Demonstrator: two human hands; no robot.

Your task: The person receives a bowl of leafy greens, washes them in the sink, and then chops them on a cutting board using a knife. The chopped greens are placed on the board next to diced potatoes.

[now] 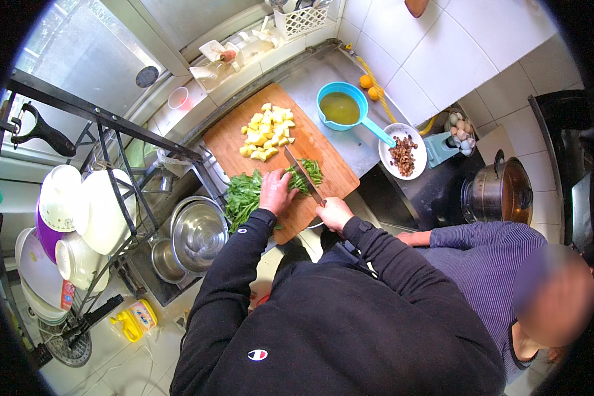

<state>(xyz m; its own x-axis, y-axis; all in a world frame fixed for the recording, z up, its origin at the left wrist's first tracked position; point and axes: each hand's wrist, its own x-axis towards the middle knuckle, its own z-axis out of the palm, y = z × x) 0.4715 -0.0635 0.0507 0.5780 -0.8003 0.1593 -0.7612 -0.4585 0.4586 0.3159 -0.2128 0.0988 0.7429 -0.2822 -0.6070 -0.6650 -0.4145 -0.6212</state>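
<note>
On a wooden cutting board [321,148] lies a bunch of leafy greens [242,193]. My left hand [277,190] presses down on the stems, its fingers close to the blade. A kitchen knife [302,173] is gripped by its handle in my right hand [334,214]. Its blade stands on edge across the stems, pointing toward the back of the board. Short cut pieces of greens [313,169] lie on the blade's right side. Behind the greens sits a heap of yellow potato chunks [267,131]. My right fingers cover most of the knife handle.
A blue long-handled scoop [343,106] of greenish liquid and a white plate of chopped brown pieces [402,151] stand right of the board. Beyond are eggs [461,132] and a steel pot [500,190]. A person [480,272] stands at right. Steel bowls [200,235] and a dish rack [128,208] are left.
</note>
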